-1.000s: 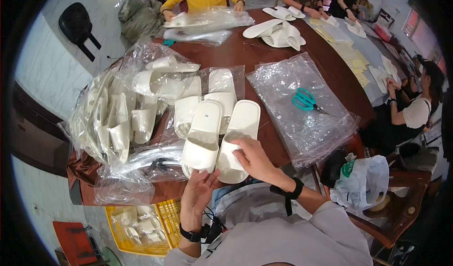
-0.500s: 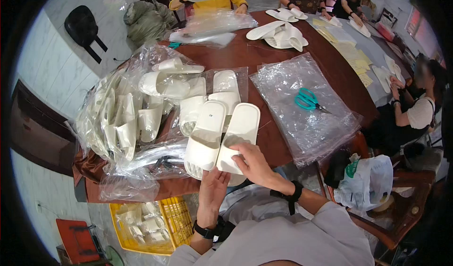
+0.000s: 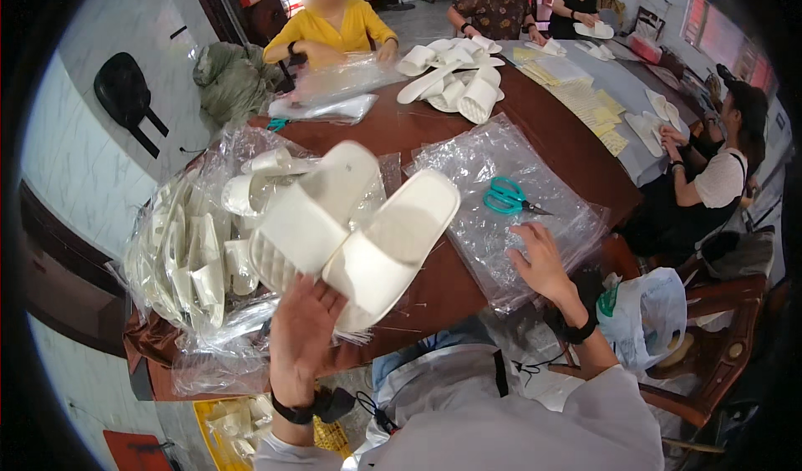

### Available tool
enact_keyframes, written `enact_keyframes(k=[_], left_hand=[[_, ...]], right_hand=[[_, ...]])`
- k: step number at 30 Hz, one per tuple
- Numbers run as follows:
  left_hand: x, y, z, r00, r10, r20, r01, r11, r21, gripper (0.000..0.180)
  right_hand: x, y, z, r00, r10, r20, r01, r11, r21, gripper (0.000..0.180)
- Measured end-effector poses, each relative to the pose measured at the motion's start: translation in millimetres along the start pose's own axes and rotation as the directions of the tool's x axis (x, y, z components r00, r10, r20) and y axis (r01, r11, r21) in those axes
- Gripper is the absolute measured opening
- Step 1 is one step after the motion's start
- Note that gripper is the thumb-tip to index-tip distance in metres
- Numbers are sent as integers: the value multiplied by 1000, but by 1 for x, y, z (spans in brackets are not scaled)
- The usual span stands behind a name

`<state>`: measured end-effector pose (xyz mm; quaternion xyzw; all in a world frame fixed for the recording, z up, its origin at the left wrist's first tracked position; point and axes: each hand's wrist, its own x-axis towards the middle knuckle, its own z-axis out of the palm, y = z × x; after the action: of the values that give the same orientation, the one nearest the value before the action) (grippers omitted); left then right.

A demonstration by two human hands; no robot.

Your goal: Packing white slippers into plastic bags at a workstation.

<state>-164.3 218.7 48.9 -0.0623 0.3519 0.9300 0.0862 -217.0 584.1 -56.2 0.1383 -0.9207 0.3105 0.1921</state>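
A pair of white slide slippers (image 3: 368,269) is raised over the brown-covered table, toes toward me and slightly tilted. My left hand (image 3: 302,325) grips them at their near ends, its fingertips partly hidden behind the soles. Off to the right, my right hand (image 3: 543,266) is empty with its fingers apart, over the near edge of a stack of clear plastic bags (image 3: 455,155). Scissors with teal handles (image 3: 505,195) lie on that stack, just beyond my right hand.
Bagged white slippers (image 3: 180,254) are heaped at the table's left. More slippers (image 3: 455,82) lie at the far side, near a person in yellow (image 3: 334,28). A yellow crate (image 3: 213,437) sits below the left edge; a wooden chair (image 3: 710,362) with a white bag stands right.
The slippers have come up and turned in my left hand. My right hand has let go of them and moved right, over the plastic bags. More slippers now lie on the far pile.
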Motion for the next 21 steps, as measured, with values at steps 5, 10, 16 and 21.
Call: enact_keyframes(k=[5,10,16,21], left_hand=[[100,0,78,956,-180,231,170,983,64,32],[214,-66,159,879,-445,171,407,888,216,35],[297,-172,219,811,-572,126,506,792,342,39],[336,-244,234,779,-532,332,335,801,497,49]], right_hand=[[-21,25,15,997,22,73,-12,991,-137,38],[-25,22,22,992,111,65,-101,984,-150,37],[-25,27,26,993,116,18,-113,989,-99,42],[-24,23,23,992,125,-11,-126,989,-72,42]])
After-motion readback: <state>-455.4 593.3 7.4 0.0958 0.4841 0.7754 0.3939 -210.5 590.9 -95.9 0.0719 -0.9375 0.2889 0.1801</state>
